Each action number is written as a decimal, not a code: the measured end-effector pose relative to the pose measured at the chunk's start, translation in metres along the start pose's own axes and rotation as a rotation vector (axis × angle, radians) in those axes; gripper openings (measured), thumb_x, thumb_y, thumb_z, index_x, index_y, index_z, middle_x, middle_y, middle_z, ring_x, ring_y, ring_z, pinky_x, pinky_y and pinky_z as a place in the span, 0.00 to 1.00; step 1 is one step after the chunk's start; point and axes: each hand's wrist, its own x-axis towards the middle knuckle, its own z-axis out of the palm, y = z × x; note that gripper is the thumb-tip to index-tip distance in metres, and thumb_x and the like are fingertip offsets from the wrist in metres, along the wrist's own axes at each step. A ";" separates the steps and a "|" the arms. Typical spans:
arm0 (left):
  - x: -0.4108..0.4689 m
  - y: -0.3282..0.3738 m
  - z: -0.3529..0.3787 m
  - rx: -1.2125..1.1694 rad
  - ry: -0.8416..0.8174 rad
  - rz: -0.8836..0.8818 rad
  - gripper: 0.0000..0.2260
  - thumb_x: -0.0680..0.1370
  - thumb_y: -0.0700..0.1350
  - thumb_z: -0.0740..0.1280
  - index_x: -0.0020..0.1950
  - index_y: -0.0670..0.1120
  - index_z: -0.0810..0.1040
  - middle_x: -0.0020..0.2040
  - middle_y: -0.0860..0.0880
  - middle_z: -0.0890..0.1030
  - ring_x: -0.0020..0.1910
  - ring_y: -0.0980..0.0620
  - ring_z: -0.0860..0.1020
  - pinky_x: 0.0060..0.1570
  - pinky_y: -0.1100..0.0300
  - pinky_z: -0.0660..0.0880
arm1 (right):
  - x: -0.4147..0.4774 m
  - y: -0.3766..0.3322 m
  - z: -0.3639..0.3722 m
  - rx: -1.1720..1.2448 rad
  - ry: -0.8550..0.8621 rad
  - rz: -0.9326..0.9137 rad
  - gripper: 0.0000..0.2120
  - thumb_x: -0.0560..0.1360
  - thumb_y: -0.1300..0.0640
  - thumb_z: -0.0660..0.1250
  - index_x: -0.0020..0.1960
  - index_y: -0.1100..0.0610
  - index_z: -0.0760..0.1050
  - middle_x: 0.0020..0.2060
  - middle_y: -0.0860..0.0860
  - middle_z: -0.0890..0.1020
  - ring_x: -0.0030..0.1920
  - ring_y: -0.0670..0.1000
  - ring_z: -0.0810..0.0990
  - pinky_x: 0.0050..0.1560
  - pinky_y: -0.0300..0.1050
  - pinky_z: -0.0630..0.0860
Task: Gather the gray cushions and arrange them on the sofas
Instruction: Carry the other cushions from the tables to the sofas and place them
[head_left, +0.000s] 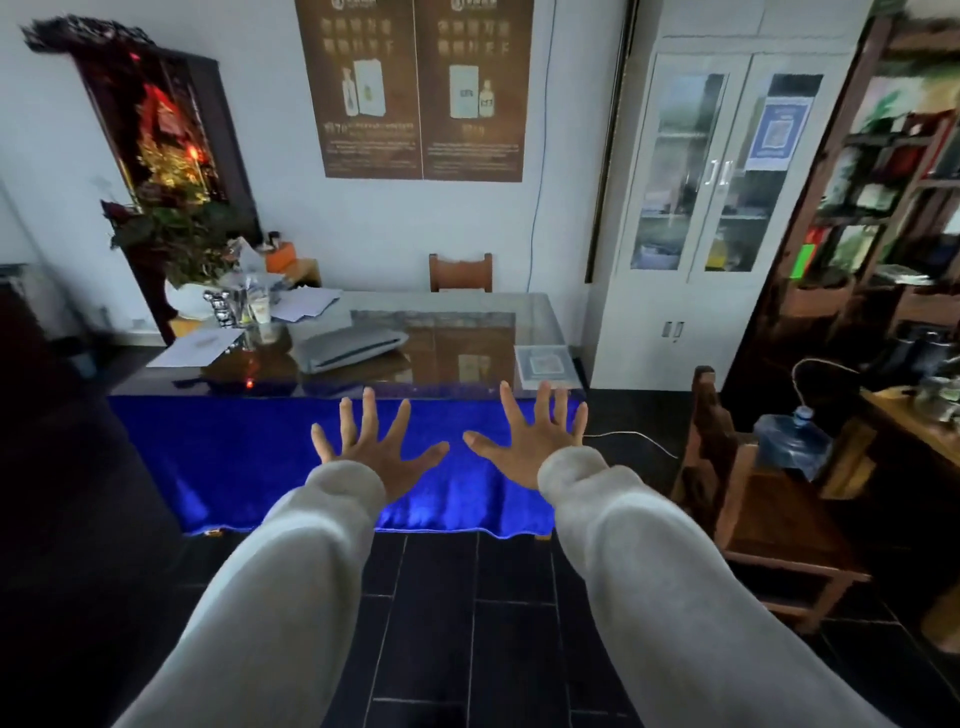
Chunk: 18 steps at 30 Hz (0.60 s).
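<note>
Two hands, both bare and both empty: left hand (375, 451) and right hand (530, 437) held out ahead at arm's length, palms forward and down, fingers (370, 410) spread wide and gripping nothing, grey-white sleeves (291, 582) running back to the camera. The pose reads as a held-out starting stance, not a reach, since nothing lies within grasp. Gray cushions: none in view; sofas: none clearly identifiable, though a dark mass at the left edge is too dim to tell. Judgement: the task has not visibly begun, and the person will need to turn elsewhere in the room to find the cushions. Ahead stands a glass-topped worktop (467, 332) with a bright blue cloth (249, 457) hanging over its near side; on it lie a grey flat machine (353, 349), loose papers (200, 347) and a small framed sheet (545, 364), kept toward the edges. A wooden chair (460, 272) sits behind the worktop. A potted plant (176, 244) stands at the far left below a dark shrine cabinet (166, 130). Two brown posters (415, 88) hang on the wall, a white glass-door cabinet (711, 171) stands to the right, and a blue water bottle (795, 441) rests on a wooden seat (779, 525). Floor: dark tiles (467, 623).
</note>
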 end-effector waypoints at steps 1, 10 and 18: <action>0.024 -0.007 0.001 -0.011 -0.012 -0.016 0.46 0.68 0.84 0.43 0.82 0.66 0.37 0.82 0.53 0.26 0.81 0.44 0.27 0.74 0.31 0.32 | 0.025 -0.007 0.004 0.013 -0.014 0.005 0.51 0.68 0.15 0.43 0.82 0.38 0.32 0.82 0.59 0.31 0.80 0.63 0.27 0.74 0.69 0.26; 0.256 -0.082 -0.052 -0.014 -0.045 -0.108 0.45 0.70 0.82 0.43 0.82 0.65 0.35 0.83 0.51 0.28 0.82 0.44 0.31 0.77 0.32 0.36 | 0.260 -0.095 -0.004 0.052 -0.075 -0.003 0.53 0.66 0.14 0.43 0.82 0.38 0.31 0.83 0.59 0.34 0.82 0.63 0.32 0.74 0.68 0.27; 0.425 -0.137 -0.086 -0.104 0.047 -0.157 0.46 0.70 0.82 0.46 0.83 0.64 0.38 0.85 0.49 0.33 0.84 0.42 0.36 0.77 0.32 0.38 | 0.447 -0.150 -0.015 0.058 -0.081 0.007 0.52 0.69 0.16 0.43 0.83 0.40 0.32 0.84 0.59 0.38 0.83 0.64 0.37 0.76 0.70 0.31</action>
